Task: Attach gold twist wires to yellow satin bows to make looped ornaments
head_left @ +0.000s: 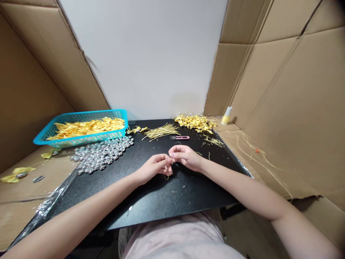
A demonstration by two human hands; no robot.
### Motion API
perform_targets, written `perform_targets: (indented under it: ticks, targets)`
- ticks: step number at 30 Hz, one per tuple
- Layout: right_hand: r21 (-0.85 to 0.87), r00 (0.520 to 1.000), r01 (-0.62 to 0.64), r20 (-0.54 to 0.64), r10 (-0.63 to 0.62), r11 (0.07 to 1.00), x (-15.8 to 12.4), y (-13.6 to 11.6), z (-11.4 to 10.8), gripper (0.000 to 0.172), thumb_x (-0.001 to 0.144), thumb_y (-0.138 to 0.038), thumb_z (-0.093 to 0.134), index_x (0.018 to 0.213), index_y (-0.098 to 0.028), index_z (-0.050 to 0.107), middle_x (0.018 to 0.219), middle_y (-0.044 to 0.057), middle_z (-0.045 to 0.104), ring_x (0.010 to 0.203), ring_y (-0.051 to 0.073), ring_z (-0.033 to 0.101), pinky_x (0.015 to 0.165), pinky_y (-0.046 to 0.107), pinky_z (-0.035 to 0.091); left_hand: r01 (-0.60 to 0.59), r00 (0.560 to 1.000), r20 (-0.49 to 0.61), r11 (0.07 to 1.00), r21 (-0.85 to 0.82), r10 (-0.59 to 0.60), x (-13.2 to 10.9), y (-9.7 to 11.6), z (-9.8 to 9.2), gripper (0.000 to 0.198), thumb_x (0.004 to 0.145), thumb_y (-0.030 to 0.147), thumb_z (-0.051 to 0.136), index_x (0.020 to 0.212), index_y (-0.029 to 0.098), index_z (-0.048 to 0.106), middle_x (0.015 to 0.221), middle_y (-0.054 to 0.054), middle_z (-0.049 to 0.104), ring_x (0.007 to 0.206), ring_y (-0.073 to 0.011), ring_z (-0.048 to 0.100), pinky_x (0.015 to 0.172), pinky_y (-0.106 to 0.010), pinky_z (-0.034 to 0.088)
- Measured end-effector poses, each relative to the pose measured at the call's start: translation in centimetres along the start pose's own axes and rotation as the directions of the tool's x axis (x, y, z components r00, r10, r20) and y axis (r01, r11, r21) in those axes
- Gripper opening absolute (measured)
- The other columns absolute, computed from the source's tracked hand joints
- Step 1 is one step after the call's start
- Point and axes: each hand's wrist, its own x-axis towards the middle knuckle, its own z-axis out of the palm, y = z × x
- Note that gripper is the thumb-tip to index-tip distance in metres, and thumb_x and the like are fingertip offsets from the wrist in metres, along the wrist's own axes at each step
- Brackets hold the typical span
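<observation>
My left hand (155, 167) and my right hand (187, 158) meet above the middle of the black tabletop (151, 201), their fingertips pinched close together. Between them runs a thin yellow cord (167, 175), and a loose part of it hangs below the left fingers. A small shiny bit shows at the fingertips, but the fingers hide most of it. Just beyond the hands lie pink-handled thread snips (179, 137). Behind and left of the snips is a bundle of cut gold cords (161, 132).
At the left, a blue basket (81, 139) holds yellow ribbon bows (88, 127); silver beads (101, 156) spread before it. Yellow bows with cords (195, 123) are heaped at the back right, near cord scraps (214, 141) and a thread cone (226, 116). Cardboard walls (293, 97) flank the table.
</observation>
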Motion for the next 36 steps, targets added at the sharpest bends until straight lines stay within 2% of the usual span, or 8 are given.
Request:
perform_targets:
  ticks: [11,15,19,22,25,29,32,36]
  targets:
    - [0.031,0.981,-0.111,-0.158,0.114,0.993,0.1,-0.6,0.0,0.032,0.056,-0.037,0.08,0.068,-0.017,0.057,0.066,-0.003,0.059,0.069,0.013,0.063,0.068,0.026,0.042,-0.19,0.976,-0.057,0.954,0.231,0.208,0.0,0.3,-0.2,0.036,0.079,0.05,0.063,0.073,0.016,0.051,0.052,0.004,0.057,0.048,-0.0088,0.051,0.054,-0.022,0.041]
    - [-0.181,0.957,0.092,-0.257,-0.138,0.979,-0.2,-0.1,0.8,0.018,0.064,-0.032,0.069,0.065,-0.019,0.056,0.062,-0.003,0.057,0.066,0.014,0.06,0.069,0.028,0.041,-0.237,0.957,-0.083,0.915,0.327,0.277,0.2,0.4,-0.2,0.034,0.081,0.048,0.06,0.073,0.017,0.05,0.05,0.006,0.054,0.046,-0.0082,0.047,0.052,-0.021,0.038]
    - [-0.446,0.892,0.274,-0.213,-0.398,0.852,-0.8,0.6,1.8,0.011,0.071,-0.026,0.065,0.066,-0.02,0.058,0.074,0.0,0.056,0.071,0.015,0.056,0.072,0.03,0.042,-0.272,0.937,-0.087,0.863,0.427,0.338,0.4,0.3,-0.4,0.028,0.085,0.042,0.053,0.073,0.017,0.049,0.05,0.006,0.052,0.045,-0.0084,0.047,0.05,-0.02,0.038]
    - [-0.518,0.868,0.321,-0.174,-0.464,0.793,-0.9,1.3,2.3,0.006,0.072,-0.023,0.065,0.069,-0.021,0.06,0.086,0.002,0.055,0.081,0.016,0.055,0.079,0.031,0.043,-0.295,0.917,-0.082,0.802,0.519,0.391,0.5,0.3,-0.7,0.027,0.088,0.039,0.048,0.074,0.016,0.05,0.051,0.005,0.051,0.046,-0.0089,0.047,0.049,-0.02,0.037]
    - [-0.474,0.884,0.285,-0.205,-0.419,0.833,-0.7,1.9,2.4,0.005,0.071,-0.023,0.066,0.074,-0.02,0.062,0.098,0.002,0.054,0.082,0.014,0.055,0.082,0.031,0.043,-0.318,0.887,-0.065,0.707,0.631,0.458,0.4,0.4,-0.9,0.024,0.088,0.035,0.049,0.072,0.016,0.051,0.053,0.005,0.051,0.048,-0.0087,0.044,0.049,-0.019,0.034]
    - [-0.112,0.951,0.117,-0.273,-0.144,0.987,0.2,1.8,1.5,0.013,0.066,-0.024,0.066,0.077,-0.02,0.06,0.091,-0.001,0.056,0.074,0.01,0.053,0.079,0.029,0.044,-0.366,0.84,0.012,0.55,0.751,0.543,0.3,0.4,-0.9,0.017,0.083,0.022,0.05,0.066,0.017,0.05,0.053,0.006,0.046,0.05,-0.0078,0.038,0.052,-0.018,0.031]
    - [0.035,0.977,-0.021,-0.213,0.028,0.999,0.8,1.7,0.2,0.017,0.064,-0.023,0.062,0.08,-0.019,0.056,0.083,-0.002,0.06,0.064,0.009,0.055,0.073,0.031,0.048,-0.402,0.823,0.097,0.454,0.795,0.559,0.3,0.1,-0.9,0.012,0.08,0.017,0.048,0.069,0.017,0.052,0.056,0.007,0.046,0.051,-0.0077,0.039,0.053,-0.018,0.032]
    - [0.048,0.986,-0.073,-0.146,0.079,0.996,1.3,1.9,-0.6,0.025,0.055,-0.01,0.063,0.079,-0.018,0.057,0.077,-0.005,0.06,0.059,0.007,0.056,0.066,0.027,0.049,-0.432,0.806,0.168,0.37,0.822,0.568,0.3,-0.1,-0.9,0.015,0.082,0.015,0.046,0.068,0.017,0.051,0.058,0.006,0.048,0.052,-0.0076,0.041,0.053,-0.017,0.034]
